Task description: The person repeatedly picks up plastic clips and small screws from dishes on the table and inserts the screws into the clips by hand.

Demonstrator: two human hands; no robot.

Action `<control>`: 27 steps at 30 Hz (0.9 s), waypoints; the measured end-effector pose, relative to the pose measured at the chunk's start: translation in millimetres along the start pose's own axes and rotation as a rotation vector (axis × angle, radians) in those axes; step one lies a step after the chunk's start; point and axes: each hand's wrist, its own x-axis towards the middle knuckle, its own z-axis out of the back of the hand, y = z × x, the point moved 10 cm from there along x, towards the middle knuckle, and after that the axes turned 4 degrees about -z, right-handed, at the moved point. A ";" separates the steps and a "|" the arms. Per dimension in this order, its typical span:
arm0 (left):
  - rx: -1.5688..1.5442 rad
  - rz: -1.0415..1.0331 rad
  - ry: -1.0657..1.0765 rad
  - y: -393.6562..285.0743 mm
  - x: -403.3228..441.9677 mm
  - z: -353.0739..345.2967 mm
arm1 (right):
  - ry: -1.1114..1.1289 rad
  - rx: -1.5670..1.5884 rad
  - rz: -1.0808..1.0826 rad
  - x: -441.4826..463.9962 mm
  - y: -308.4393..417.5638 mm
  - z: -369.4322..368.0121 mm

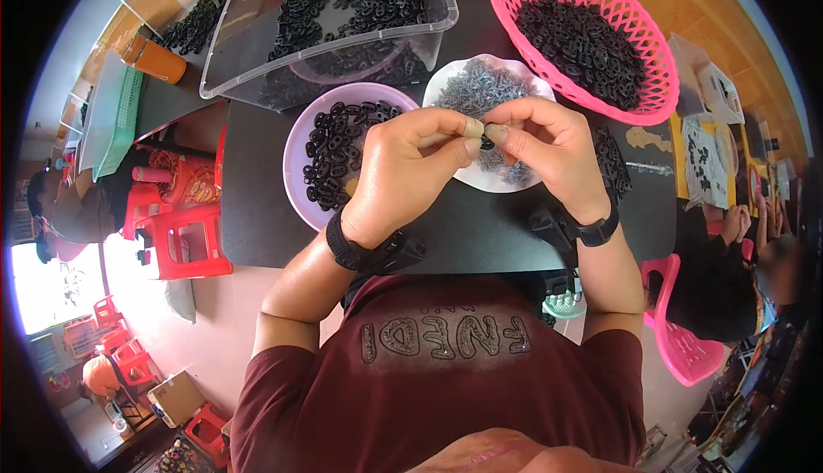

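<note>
My left hand (396,160) and my right hand (553,149) meet fingertip to fingertip over the front of a white scalloped plate (467,179). Pinched between them is a small black plastic piece (487,142), mostly hidden by the fingers. What looks like pale tape covers a left fingertip. On the plate lies a heap of small translucent grey parts (480,87). Beside my left hand stands a lilac bowl (294,160) holding black oval pieces with holes (336,143).
A clear plastic bin (450,10) with black pieces stands at the back left, a pink lattice basket (664,70) of black pieces at the back right. More black pieces (610,164) lie right of my right hand. Other people sit at both sides. A red stool (184,237) stands left.
</note>
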 end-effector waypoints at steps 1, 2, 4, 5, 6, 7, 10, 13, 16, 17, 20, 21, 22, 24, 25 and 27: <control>-0.013 -0.002 -0.011 0.5 -0.1 0.5 | 0.017 -0.026 -0.003 0.0 -0.6 -1.4; -0.026 -0.004 -0.021 0.6 -0.3 1.1 | 0.018 -0.026 -0.004 0.1 -0.9 -2.1; -0.021 -0.010 -0.027 -0.1 -0.7 1.4 | 0.009 0.049 0.009 0.5 -0.9 -2.8; -0.018 -0.017 -0.031 -0.9 -0.7 1.6 | 0.010 0.048 0.009 0.5 -2.1 -3.2; -0.018 -0.018 -0.032 -0.9 -0.7 1.3 | 0.001 0.025 0.010 0.3 -3.4 -2.8; -0.036 -0.017 -0.045 -0.4 -1.0 2.2 | -0.007 0.001 0.012 0.1 -3.8 -2.4; -0.084 -0.014 -0.060 -2.1 -0.2 3.5 | -0.058 -0.133 0.141 -3.1 11.1 -3.2; -0.101 -0.018 -0.072 -5.1 0.9 5.9 | -0.097 -0.254 0.220 -6.7 19.2 -6.8; -0.141 -0.011 -0.093 -5.7 1.9 7.2 | -0.124 -0.361 0.323 -9.9 28.5 -10.6; -0.194 0.003 -0.100 -4.2 2.0 7.4 | -0.122 -0.362 0.324 -10.0 28.5 -12.2; -0.190 0.027 -0.096 -1.1 2.3 8.8 | -0.171 -0.444 0.373 -13.1 33.5 -12.6; -0.191 0.026 -0.097 -0.7 2.5 9.0 | -0.179 -0.490 0.401 -14.3 35.5 -13.3; -0.173 0.017 -0.096 -1.0 2.7 9.2 | -0.186 -0.537 0.429 -15.6 37.4 -14.4; -0.156 0.006 -0.096 -0.9 2.9 10.1 | -0.191 -0.533 0.448 -15.8 37.5 -14.6; -0.150 -0.005 -0.080 -1.7 2.9 9.5 | -0.196 -0.528 0.466 -16.4 38.6 -14.6; -0.144 -0.014 -0.063 -2.3 2.8 8.3 | -0.189 -0.546 0.485 -17.1 41.3 -16.5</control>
